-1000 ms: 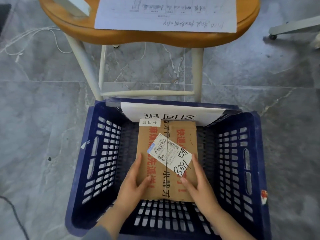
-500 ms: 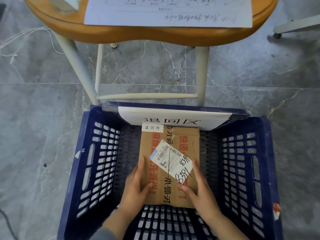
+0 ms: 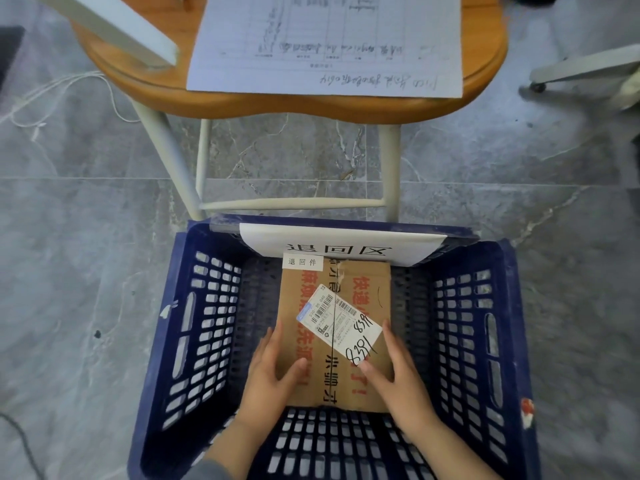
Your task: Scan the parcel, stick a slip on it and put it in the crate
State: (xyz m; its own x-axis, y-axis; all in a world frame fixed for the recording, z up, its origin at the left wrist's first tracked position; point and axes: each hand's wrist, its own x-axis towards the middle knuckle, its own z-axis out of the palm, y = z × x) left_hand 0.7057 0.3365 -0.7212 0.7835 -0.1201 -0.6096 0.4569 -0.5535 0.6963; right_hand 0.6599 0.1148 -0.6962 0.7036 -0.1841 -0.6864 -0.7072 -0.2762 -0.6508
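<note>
Sitting inside the blue slotted plastic crate point(image 3: 516, 341), the flat rectangular cardboard parcel point(image 3: 363, 296) runs near to far, far end at the paper sign point(image 3: 263, 242). White slip point(image 3: 303, 262) on far-left corner. Left hand point(image 3: 273, 372) and right hand point(image 3: 398, 372) flank the near end, fingers straight along its sides, thumbs on top.

The crate point(image 3: 194, 323) is moulded in dark blue, its walls patterned with rows of slots. The parcel point(image 3: 367, 299) is printed in red and black on brown card; its label point(image 3: 341, 322) and slip point(image 3: 303, 262) are white with black marks. The floor point(image 3: 86, 271) is veined in white on grey.
</note>
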